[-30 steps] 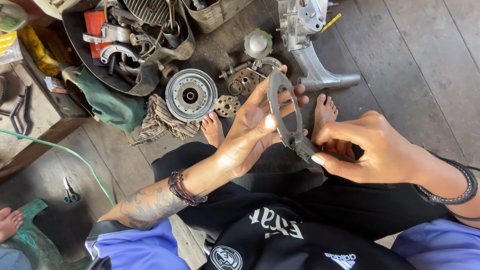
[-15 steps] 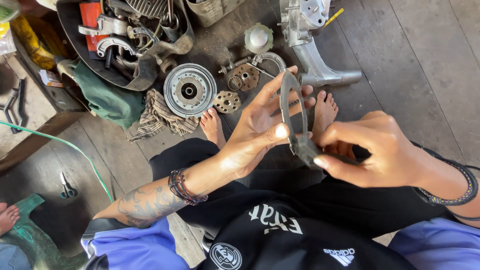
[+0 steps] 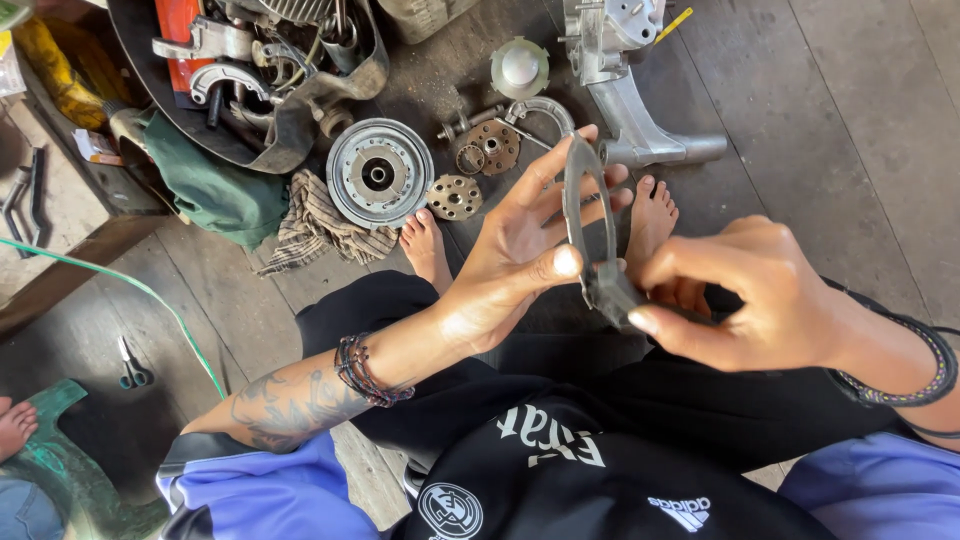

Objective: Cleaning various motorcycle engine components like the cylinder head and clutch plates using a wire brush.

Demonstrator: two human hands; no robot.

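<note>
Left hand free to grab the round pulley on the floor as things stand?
Probably not right away. The left hand is spread against the dark curved part that the right hand pinches. The pulley lies ahead by the left foot, nothing lying over it.

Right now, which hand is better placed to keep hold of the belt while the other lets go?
Probably the right hand: it pinches the belt firmly at its lower end, while the left hand only rests open against it.
</note>
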